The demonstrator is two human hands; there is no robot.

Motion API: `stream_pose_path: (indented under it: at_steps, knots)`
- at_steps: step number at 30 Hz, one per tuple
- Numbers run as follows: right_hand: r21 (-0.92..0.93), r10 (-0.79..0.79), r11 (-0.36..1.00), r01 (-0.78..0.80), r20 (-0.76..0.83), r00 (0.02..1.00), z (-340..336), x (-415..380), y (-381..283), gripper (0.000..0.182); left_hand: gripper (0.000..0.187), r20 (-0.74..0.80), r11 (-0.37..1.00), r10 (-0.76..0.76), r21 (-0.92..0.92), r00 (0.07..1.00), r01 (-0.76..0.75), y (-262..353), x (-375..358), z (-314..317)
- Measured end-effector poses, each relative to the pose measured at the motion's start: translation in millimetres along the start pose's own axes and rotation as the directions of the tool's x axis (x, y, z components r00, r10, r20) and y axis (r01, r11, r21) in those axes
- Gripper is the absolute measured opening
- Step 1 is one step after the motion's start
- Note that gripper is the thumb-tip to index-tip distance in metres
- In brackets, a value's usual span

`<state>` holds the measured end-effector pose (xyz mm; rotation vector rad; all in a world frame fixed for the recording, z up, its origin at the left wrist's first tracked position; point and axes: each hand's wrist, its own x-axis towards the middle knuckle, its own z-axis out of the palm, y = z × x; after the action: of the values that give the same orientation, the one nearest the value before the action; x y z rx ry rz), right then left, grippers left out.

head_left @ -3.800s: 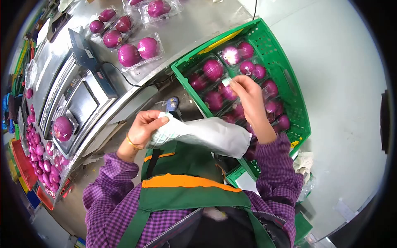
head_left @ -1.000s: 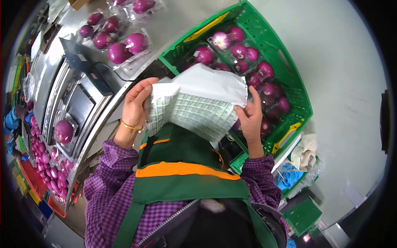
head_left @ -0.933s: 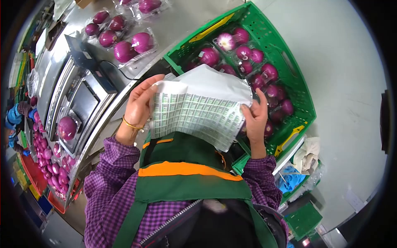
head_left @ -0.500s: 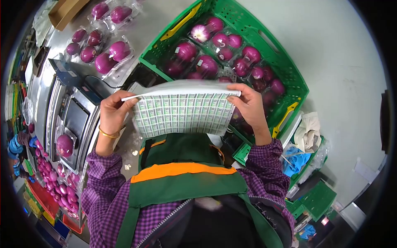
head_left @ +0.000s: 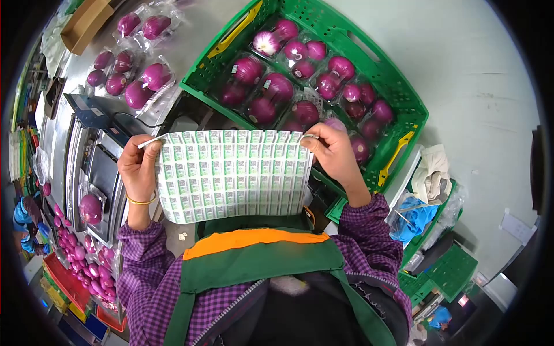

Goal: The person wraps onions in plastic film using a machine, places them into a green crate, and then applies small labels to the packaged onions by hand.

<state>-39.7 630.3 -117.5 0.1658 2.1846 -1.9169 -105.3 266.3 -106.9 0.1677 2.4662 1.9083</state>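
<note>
**Before the apron (head_left: pixel 259 254): label sheet (head_left: pixel 234 176) held with long axis left to right, right hand (head_left: pixel 337 153) nearer the green crate (head_left: pixel 398 86)**

At far left, a red bin (head_left: pixel 62 282) stands beside a spread of loose onions (head_left: pixel 94 269); whether any lie inside it is unclear. Next to these, a scale (head_left: pixel 103 167) carries one wrapped onion (head_left: pixel 90 209). Behind the scale, several clear onion packs (head_left: pixel 124 86) rest on the metal counter (head_left: pixel 196 32).

Left hand (head_left: pixel 135 173): thumb and fingers pinched on the upper left corner of the label sheet. From this grip the sheet extends rightward, its long axis running across the body and its printed face, with rows of small green-and-white labels, turned toward the wearer. Its lower edge lies toward the apron.

Right hand: thumb and forefinger pinched on the upper right corner. This is the hand nearer the green crate; it appears just before the near wall, and contact with that wall is not clear.

Green crate: located beyond and to the right of the sheet. It contains purple onions in clear packs, laid side by side; white stickers (head_left: pixel 267 84) show on some. Bare wall shows along its right side.

At far right, a second crate (head_left: pixel 412 248) bears a pale cloth (head_left: pixel 434 176) and a blue bag (head_left: pixel 418 216).
</note>
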Motion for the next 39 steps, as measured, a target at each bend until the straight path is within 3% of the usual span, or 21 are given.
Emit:
stream_pose_path:
  at_steps: [1,2,3,5,6,7,9,11,13,15,17,19,20,21,23,27,29,30,32,39]
  knots:
    - [-0.074,0.102,0.993,-0.097,0.066,0.993,0.0,-0.5,1.5,0.014,0.011,0.001,1.000,-0.002,0.002,1.000,0.002,-3.3,-0.8,-1.1]
    - [-0.156,-0.015,0.987,0.025,0.066,0.998,2.0,0.5,9.9,0.015,0.010,0.041,0.999,-0.052,0.004,0.998,0.052,-9.3,-1.8,-3.4]
    - [-0.153,-0.011,0.988,0.021,0.066,0.998,5.7,0.3,16.5,0.015,0.010,0.081,0.995,-0.102,0.009,0.991,0.102,-15.7,-3.2,-3.9]
    - [-0.054,-0.098,0.994,0.093,-0.098,0.990,17.7,-4.1,26.5,0.016,0.010,0.081,0.991,-0.132,0.011,0.988,0.132,-25.8,-7.0,-0.6]
    - [0.076,-0.012,0.997,0.022,-0.129,0.992,21.4,-7.6,33.4,0.017,0.010,0.085,0.983,-0.184,0.003,0.979,0.185,-29.0,-8.8,0.8]
    - [0.076,-0.006,0.997,0.016,-0.130,0.991,22.0,-11.2,37.3,0.017,0.010,0.090,0.972,-0.235,-0.005,0.968,0.236,-32.6,-10.4,2.2]
    - [-0.018,0.015,1.000,-0.017,-0.113,0.994,22.2,-17.2,42.3,0.018,0.011,0.103,0.964,-0.262,-0.014,0.960,0.264,-41.5,-12.8,5.1]
    - [-0.059,0.059,0.996,-0.065,-0.098,0.993,21.8,-19.6,47.5,0.017,0.012,0.121,0.915,-0.396,-0.037,0.910,0.403,-47.1,-15.4,8.1]
    - [0.160,0.013,0.987,0.013,-0.160,0.987,24.3,-21.4,56.0,0.013,0.012,0.129,0.896,-0.428,-0.064,0.894,0.439,-48.3,-17.8,12.5]
    - [0.261,0.036,0.965,0.023,-0.219,0.975,17.1,-16.3,63.6,0.011,0.012,0.156,0.882,-0.448,-0.086,0.880,0.464,-54.5,-20.5,14.3]
    - [0.456,0.347,0.867,-0.200,-0.266,0.899,-2.9,-7.8,61.1,0.012,0.012,0.142,0.880,-0.447,-0.108,0.883,0.463,-57.2,-23.7,15.0]
    - [0.418,0.343,0.889,-0.187,-0.335,0.878,-22.0,12.1,88.2,0.014,0.012,0.130,0.855,-0.493,-0.109,0.860,0.506,-58.7,-27.5,10.4]
    - [0.295,0.296,0.937,-0.187,-0.383,0.875,-26.7,23.7,95.5,0.014,0.012,0.128,0.854,-0.495,-0.110,0.859,0.508,-60.1,-28.8,8.5]
    - [0.295,0.298,0.936,-0.190,-0.381,0.875,-27.7,33.7,106.2,0.014,0.012,0.137,0.851,-0.503,-0.097,0.853,0.517,-61.7,-31.0,5.9]
    - [0.072,0.168,0.986,-0.152,-0.380,0.910,-25.9,51.0,130.4,0.014,0.012,0.145,0.845,-0.513,-0.086,0.846,0.527,-62.6,-34.1,4.3]
    - [-0.125,0.081,0.983,-0.133,-0.357,0.931,-14.1,76.8,157.3,0.013,0.012,0.139,0.835,-0.522,-0.115,0.841,0.538,-63.5,-39.2,4.4]
    - [-0.341,-0.061,0.938,-0.064,-0.345,0.937,-9.1,81.5,166.3,0.012,0.012,0.135,0.835,-0.519,-0.131,0.844,0.534,-65.3,-42.4,2.8]
    - [-0.341,-0.061,0.938,-0.062,-0.339,0.939,-8.5,84.3,169.2,0.012,0.012,0.139,0.835,-0.517,-0.136,0.845,0.533,-66.4,-43.2,2.0]
    - [-0.683,-0.329,0.729,0.046,-0.291,0.898,-8.8,87.0,169.9,0.010,0.012,0.144,0.833,-0.517,-0.143,0.844,0.535,-67.1,-44.4,1.3]
    - [-0.375,-0.128,0.924,-0.081,-0.499,0.857,-3.5,87.2,166.0,0.013,0.011,0.150,0.836,-0.509,-0.146,0.847,0.528,-65.6,-41.0,3.1]
